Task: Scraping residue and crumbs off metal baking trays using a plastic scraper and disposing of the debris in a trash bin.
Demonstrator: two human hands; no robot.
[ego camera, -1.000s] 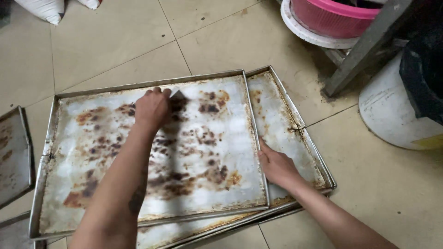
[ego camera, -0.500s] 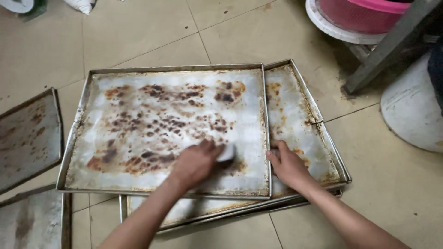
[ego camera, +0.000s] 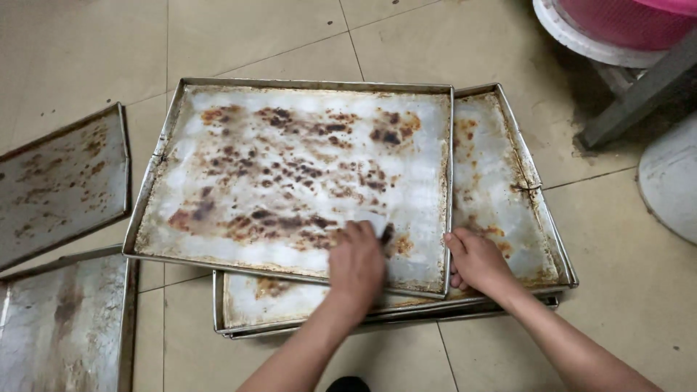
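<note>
A large metal baking tray (ego camera: 218, 123) with burnt brown stains lies askew on a stack of similar trays (ego camera: 508, 181) on the tiled floor. My left hand (ego camera: 356, 265) presses a small pale pad (ego camera: 372, 221) onto the top tray near its front edge. What the pad is made of is unclear. My right hand (ego camera: 475, 261) lies on the lower tray, with its fingers curled against the top tray's front right corner.
Two more stained trays lie at the left, one (ego camera: 58, 174) above the other (ego camera: 65, 327). A pink basin (ego camera: 624, 22) in a white rim, a grey metal leg (ego camera: 632, 94) and a white round container (ego camera: 671, 181) stand at the right.
My left hand has swept with the pad from the tray's far side across to the front edge. My right hand has stayed at the tray's front right corner.
</note>
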